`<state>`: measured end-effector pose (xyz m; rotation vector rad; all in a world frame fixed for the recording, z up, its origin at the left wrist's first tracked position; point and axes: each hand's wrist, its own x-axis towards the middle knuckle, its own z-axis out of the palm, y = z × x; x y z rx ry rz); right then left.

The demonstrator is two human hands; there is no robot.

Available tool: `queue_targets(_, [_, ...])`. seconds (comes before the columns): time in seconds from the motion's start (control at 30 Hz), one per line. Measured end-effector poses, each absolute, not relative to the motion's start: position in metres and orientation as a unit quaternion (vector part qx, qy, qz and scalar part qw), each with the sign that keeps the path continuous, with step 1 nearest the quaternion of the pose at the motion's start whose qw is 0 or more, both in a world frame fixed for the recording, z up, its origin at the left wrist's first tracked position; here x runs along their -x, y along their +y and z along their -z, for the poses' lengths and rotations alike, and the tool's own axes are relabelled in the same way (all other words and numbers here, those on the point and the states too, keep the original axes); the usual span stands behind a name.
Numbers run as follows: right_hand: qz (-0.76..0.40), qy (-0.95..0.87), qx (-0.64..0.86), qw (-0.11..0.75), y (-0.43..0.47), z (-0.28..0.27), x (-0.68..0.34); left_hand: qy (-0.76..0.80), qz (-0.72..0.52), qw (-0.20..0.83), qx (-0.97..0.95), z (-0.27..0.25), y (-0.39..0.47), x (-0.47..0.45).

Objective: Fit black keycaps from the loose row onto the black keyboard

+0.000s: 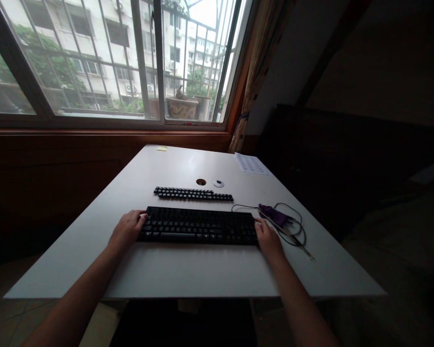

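A black keyboard (198, 226) lies flat across the middle of the white table. My left hand (127, 225) holds its left end, the fingers at the upper left corner and edge. At the opposite end, my right hand (268, 236) grips the right edge with the fingers bent. The upper part of the keyboard looks dark, and I cannot make out keycaps there. Just behind it, loose black keycaps (188, 193) stand lined up in rows. From the keyboard's back right a thin cable (299, 212) runs to a loose coil on the right.
On the table (188, 274), a purple cloth (275, 215) and a thin stick-like tool (298, 242) lie by the cable. Behind the keycaps are a round hole (201, 182) and its white cover (218, 183). A printed paper (252, 164) and yellow notes (162, 149) lie farther back.
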<state>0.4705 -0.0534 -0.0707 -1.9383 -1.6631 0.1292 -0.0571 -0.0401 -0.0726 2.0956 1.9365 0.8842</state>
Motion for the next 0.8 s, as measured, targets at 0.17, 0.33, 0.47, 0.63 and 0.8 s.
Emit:
queue_targets(0.17, [-0.034, -0.632, 0.714, 0.298, -0.0545, 0.0716, -0.4709, 0.647, -0.303, 0.076, -0.696, 0.0750, -0.0383, 0.0582])
queue_targets(0.33, [-0.031, -0.633, 0.716, 0.293, -0.0555, 0.0707, -0.4709, 0.643, -0.316, 0.090, -0.692, 0.0737, -0.0386, 0.0590])
queue_targets(0.47, [-0.028, -0.632, 0.716, 0.294, -0.0556, 0.0709, -0.4712, 0.635, -0.327, 0.113, -0.690, 0.0697, -0.0410, 0.0585])
queue_targets(0.63, [-0.049, -0.623, 0.719, 0.304, -0.0554, 0.0725, -0.4734, 0.640, -0.324, 0.118, -0.686, 0.0685, -0.0426, 0.0577])
queue_targets(0.8, [-0.039, -0.625, 0.717, 0.305, -0.0551, 0.0749, -0.4748, 0.641, -0.322, 0.117, -0.687, 0.0709, -0.0414, 0.0588])
